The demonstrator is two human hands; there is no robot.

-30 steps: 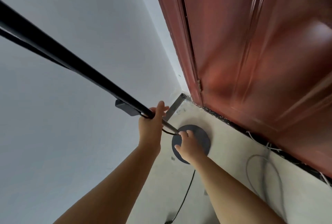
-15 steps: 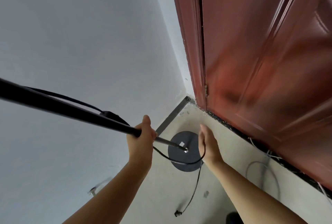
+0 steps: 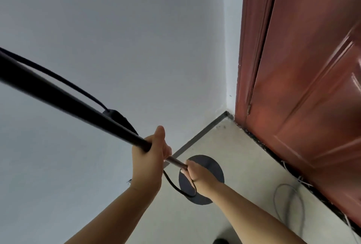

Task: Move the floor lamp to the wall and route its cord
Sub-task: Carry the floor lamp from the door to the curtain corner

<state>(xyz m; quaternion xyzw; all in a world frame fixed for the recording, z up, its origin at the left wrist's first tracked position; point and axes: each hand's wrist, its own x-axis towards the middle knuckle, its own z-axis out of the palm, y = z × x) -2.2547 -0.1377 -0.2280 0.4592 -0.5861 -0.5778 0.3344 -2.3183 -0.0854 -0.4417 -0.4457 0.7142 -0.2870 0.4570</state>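
Note:
The floor lamp's black pole (image 3: 64,97) runs from the left edge down to its round dark base (image 3: 210,167), which rests on the floor in the corner by the white wall. My left hand (image 3: 150,157) is wrapped around the pole a little above the base. My right hand (image 3: 199,175) is closed low on the pole over the base, with the black cord (image 3: 175,185) looping out beneath it. An inline switch box (image 3: 119,118) on the cord hangs behind the pole.
A red-brown door (image 3: 304,87) stands shut at the right, its frame meeting the white wall (image 3: 127,38). A grey skirting strip (image 3: 203,134) runs along the wall's foot. Thin grey wires (image 3: 289,200) lie looped on the pale floor by the threshold.
My right hand has gone from open beside the base to closed on the cord and the pole's foot. The pole has swung higher across the left of the view.

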